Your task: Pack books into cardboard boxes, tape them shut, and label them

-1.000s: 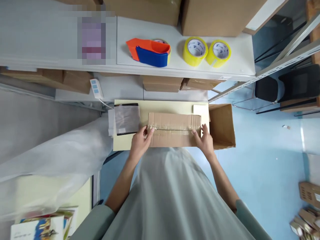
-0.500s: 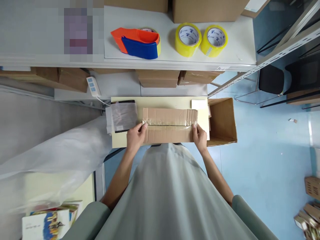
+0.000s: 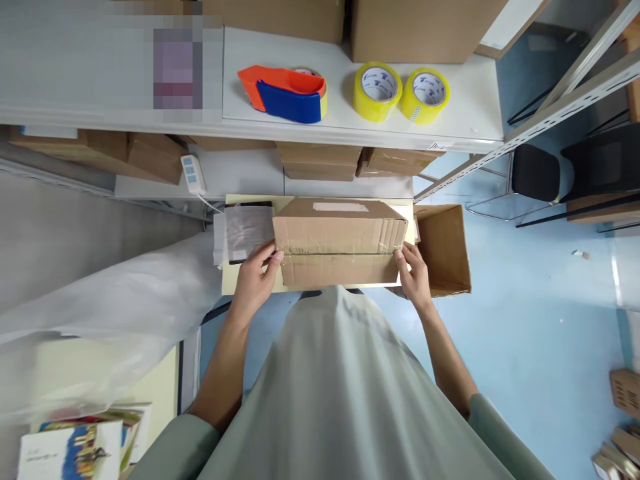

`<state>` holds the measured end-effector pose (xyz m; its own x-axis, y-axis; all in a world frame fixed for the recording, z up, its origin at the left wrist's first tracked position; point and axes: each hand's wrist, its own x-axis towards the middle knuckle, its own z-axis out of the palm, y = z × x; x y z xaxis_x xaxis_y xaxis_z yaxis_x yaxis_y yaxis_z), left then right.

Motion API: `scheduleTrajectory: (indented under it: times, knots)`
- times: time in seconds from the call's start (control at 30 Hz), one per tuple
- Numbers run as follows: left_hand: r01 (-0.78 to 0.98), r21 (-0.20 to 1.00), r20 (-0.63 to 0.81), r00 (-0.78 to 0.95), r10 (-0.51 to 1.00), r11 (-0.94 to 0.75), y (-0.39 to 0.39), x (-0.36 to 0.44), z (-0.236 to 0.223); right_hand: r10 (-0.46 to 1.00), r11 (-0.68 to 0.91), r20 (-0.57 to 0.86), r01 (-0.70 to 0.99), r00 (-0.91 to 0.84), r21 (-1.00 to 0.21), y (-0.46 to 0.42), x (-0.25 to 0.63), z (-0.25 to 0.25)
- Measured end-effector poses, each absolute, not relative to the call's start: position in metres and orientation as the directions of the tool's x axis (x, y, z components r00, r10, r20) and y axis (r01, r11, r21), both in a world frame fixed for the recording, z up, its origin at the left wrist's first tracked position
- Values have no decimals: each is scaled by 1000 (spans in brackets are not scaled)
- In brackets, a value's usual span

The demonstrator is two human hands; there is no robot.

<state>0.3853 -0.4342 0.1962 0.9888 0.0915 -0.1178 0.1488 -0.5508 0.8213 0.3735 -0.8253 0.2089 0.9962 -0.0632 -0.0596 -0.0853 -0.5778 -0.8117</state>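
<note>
A long cardboard box (image 3: 343, 233), its seam covered with clear tape, is held between my two hands above the cream table (image 3: 240, 283). It is tilted, so a second side with a white label (image 3: 340, 207) shows at the back. My left hand (image 3: 256, 280) grips the box's left end, thumb on the taped seam. On the opposite end, my right hand (image 3: 413, 272) has its thumb at the seam and its fingers behind the edge. A grey plastic bag (image 3: 249, 230) lies on the table beside the box's left end.
An open carton (image 3: 443, 253) stands right of the table. On the shelf (image 3: 475, 120) ahead are an orange and blue tape dispenser (image 3: 287, 97) and two yellow tape rolls (image 3: 378, 92) (image 3: 425, 97). A white power strip (image 3: 193, 175) is at the left. Translucent sheeting (image 3: 125, 313) hangs lower left.
My hands have tipped the box, so its labelled side now shows at the back. It also appears larger, and my hands are farther apart.
</note>
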Motion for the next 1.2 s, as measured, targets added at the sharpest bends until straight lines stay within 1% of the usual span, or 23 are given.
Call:
scheduleTrajectory:
  times: [0.03,0.1,0.23,0.3,0.37,0.43,0.5,0.6,0.7,0.8,0.93,1.07,1.2]
  knots:
    - [142,837,-101,989,105,-529,-431,383,194,-72,-570,-40,-74,997,-818,-828,375,208]
    - [173,859,-124,983,132,-483,-426,378,180,-76,-527,-61,-92,995,-845,-833,375,199]
    - [328,884,-299,944,138,-332,-420,361,127,12,-407,-211,-188,977,-894,-842,368,150]
    - [449,848,-415,893,173,-281,-421,351,98,46,-372,-276,-241,960,-897,-846,360,118]
    - [556,789,-523,831,189,-262,-424,342,75,65,-369,-339,-294,938,-882,-849,350,89]
    - [618,741,-592,786,179,-263,-426,336,58,85,-390,-408,-346,909,-853,-852,341,65]
    - [643,715,-628,763,153,-275,-425,333,47,96,-419,-473,-396,876,-817,-858,337,50]
    - [636,717,-617,769,165,-286,-419,341,37,52,-443,-502,-431,863,-786,-869,345,39]
    - [596,760,-550,802,232,-258,-413,362,34,-14,-441,-452,-411,892,-798,-877,368,40]
    - [549,801,-493,831,257,-238,-413,391,36,-36,-448,-390,-364,920,-817,-877,397,46]
    - [485,844,-428,867,254,-231,-428,422,45,-18,-474,-334,-302,942,-827,-865,426,52]
    - [491,831,-422,863,279,-262,-441,434,56,13,-496,-291,-246,957,-833,-851,437,58]
    - [473,838,-388,867,314,-271,-443,431,69,14,-477,-249,-213,968,-853,-847,434,73]
